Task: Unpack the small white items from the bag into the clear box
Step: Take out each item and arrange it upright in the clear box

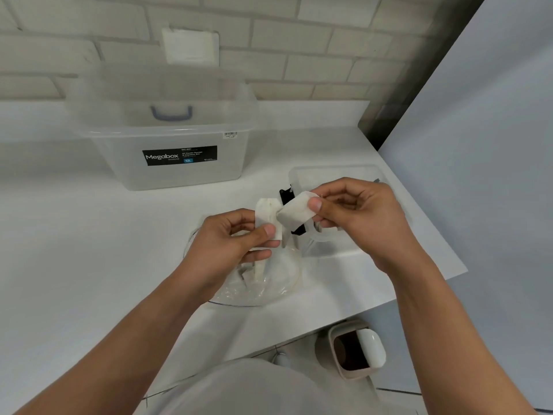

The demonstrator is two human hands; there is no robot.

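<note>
Above the white table, my left hand (pixel 233 238) pinches one small white sachet (pixel 267 217) between thumb and fingers. My right hand (pixel 359 214) pinches a second white sachet (pixel 296 212) by its right end; the two sachets touch at their ends. Under my left hand lies a clear plastic bag (pixel 269 283) with more white items inside. The big clear storage box (pixel 167 136) with a black "Megabox" label stands open at the back left, well apart from both hands.
The clear lid (pixel 329 175) with a black clip lies flat behind my right hand, near the table's right edge. On the floor below the table's front right corner stands a small beige bin (pixel 356 351). A brick wall runs behind the table.
</note>
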